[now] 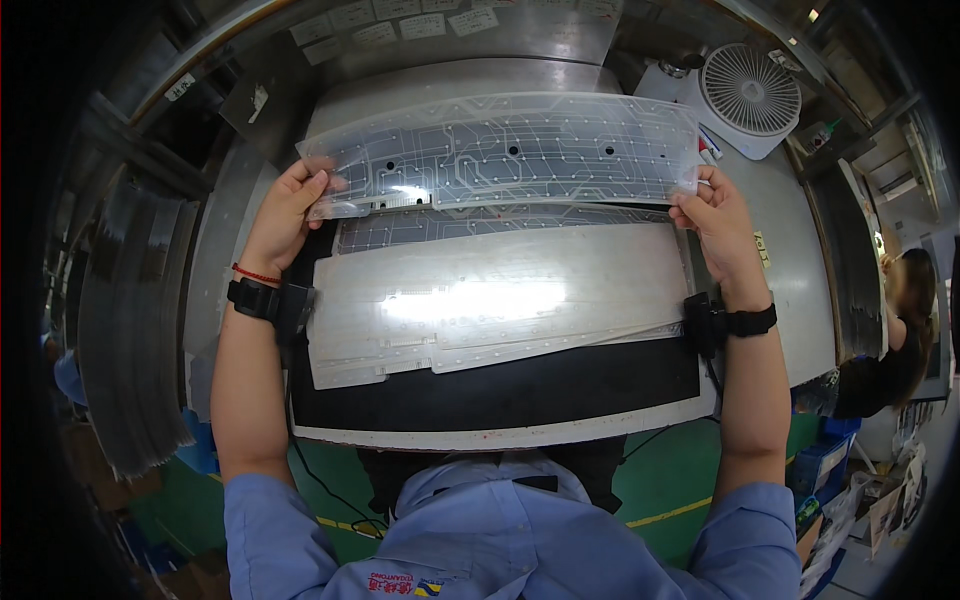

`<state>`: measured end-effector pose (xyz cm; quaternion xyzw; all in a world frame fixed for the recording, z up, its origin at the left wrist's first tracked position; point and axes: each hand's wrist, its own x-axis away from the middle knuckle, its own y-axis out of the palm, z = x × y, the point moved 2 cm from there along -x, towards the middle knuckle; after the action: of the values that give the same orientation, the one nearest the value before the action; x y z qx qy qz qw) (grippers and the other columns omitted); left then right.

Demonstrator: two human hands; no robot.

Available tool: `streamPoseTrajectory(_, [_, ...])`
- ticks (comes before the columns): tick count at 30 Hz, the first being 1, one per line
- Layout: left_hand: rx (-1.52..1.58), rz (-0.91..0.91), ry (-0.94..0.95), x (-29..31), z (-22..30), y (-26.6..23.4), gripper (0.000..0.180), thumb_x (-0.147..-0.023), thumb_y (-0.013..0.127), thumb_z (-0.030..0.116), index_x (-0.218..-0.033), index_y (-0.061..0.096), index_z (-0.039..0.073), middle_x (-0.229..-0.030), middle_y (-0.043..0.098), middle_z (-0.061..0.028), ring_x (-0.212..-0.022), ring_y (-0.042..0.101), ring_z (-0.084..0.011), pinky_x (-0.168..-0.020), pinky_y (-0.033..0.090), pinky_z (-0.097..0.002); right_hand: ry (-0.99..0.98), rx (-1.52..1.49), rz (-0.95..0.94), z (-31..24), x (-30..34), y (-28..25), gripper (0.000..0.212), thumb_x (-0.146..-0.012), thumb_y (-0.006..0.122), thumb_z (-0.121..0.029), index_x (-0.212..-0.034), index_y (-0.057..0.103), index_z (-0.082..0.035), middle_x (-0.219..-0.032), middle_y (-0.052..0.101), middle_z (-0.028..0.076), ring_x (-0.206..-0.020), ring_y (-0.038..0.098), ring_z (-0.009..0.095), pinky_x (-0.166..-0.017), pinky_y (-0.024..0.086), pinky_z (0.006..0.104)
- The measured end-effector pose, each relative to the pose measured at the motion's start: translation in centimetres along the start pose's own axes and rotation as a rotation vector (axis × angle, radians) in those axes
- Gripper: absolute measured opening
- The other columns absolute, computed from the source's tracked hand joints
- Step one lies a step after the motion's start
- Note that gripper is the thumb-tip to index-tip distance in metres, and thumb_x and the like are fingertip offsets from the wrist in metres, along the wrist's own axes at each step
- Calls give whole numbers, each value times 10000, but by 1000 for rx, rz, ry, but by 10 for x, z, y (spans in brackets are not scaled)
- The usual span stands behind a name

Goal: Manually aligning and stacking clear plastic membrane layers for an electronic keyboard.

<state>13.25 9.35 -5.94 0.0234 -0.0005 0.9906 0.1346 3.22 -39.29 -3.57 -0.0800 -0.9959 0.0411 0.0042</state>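
A long, clear film sheet with printed circuit traces (500, 150) is stretched out between my hands above the far part of the work surface. My left hand (295, 205) pinches its left end between thumb and fingers. At the opposite end my right hand (715, 210) grips the near corner the same way. Below and nearer to me lies a pile of similar film sheets (350, 310), slightly fanned, with strong glare across the middle. Part of another traced sheet (520, 218) shows between the pile and the held sheet. Under them is a black mat (500, 395).
A white fan (752, 90) stands at the back right, with markers (708, 148) near it. Tall stacks of sheets rise at the left (130, 330) and right (852, 270). Paper notes (400, 25) hang at the back. Another person (890, 340) is at the far right.
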Motion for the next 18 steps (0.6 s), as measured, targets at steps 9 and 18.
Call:
streamPoseTrajectory(9, [2,-1,0,0,0,1,196,-982,533,182,-1137,562,66,-901,660,-22,-567,462,-15,-498,372,-148,-2,-22,21,2,-1,-3,250,-856,606,-36,-1089,516,-25,-827,662,41,-694,615,76,-647,489,186])
streamPoseTrajectory(18, [-5,2,8,-1,0,1,197,-984,530,182,-1138,562,64,-901,660,-24,-572,466,-13,-498,376,-148,-15,-53,8,0,0,-2,282,-836,618,-3,-1093,506,-19,-851,667,55,-711,618,82,-648,488,192])
